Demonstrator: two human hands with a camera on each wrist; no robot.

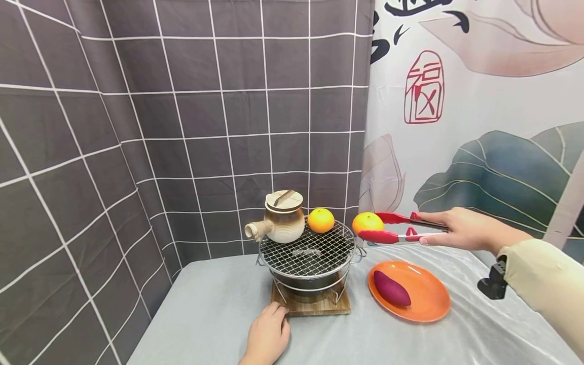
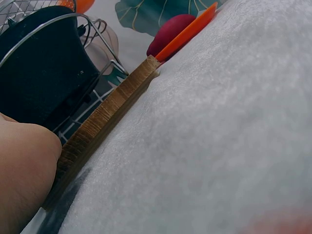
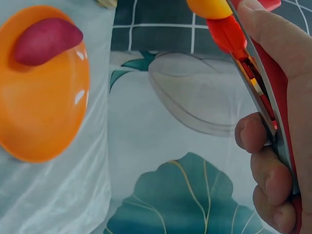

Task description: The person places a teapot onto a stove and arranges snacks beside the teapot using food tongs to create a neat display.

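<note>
My right hand grips red-tipped tongs, which clasp an orange mandarin in the air just right of the grill. In the right wrist view the fingers wrap the tongs' handles. A round wire grill sits over a dark stove pot in a wire stand. On it are another mandarin and a clay teapot with side handle and wooden lid. My left hand holds the near left corner of the wooden board under the stove; part of its fingers is hidden.
An orange plate carrying a purple sweet potato is right of the stove, below the tongs. A pale cloth covers the table. Behind stand a dark grid curtain and a printed white curtain.
</note>
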